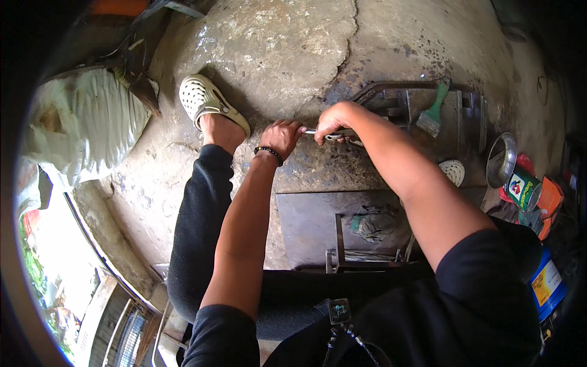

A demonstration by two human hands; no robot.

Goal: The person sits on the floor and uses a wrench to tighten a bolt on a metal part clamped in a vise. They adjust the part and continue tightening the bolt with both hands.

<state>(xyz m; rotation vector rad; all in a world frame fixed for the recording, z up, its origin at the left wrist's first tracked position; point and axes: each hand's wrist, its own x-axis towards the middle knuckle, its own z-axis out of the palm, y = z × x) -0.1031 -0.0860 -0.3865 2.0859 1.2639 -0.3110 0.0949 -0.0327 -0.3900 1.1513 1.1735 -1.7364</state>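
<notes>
My left hand (pixel 282 137), with a beaded bracelet at the wrist, is closed, its thumb and fingers at one end of a thin shiny metal hand tool (pixel 312 131). Close by on the right, my right hand (pixel 335 122) is closed around the tool's other part, fingers pointing down. Part of the metal shows below those fingers, but its exact kind is hidden. Both hands are above the stained concrete floor (pixel 293 67). Just beyond my right forearm lies a dark metal frame-like part (pixel 397 107), with a green-handled paintbrush (pixel 433 113) resting on it.
My clog-shod left foot (pixel 211 101) is planted left of my hands. Nearer me lies a metal sheet (pixel 306 220) with a cloth bundle (pixel 374 225). At right are a metal bowl (pixel 501 160), a green packet (pixel 523 188) and a blue container (pixel 547 284). A white sack (pixel 85 122) stands left.
</notes>
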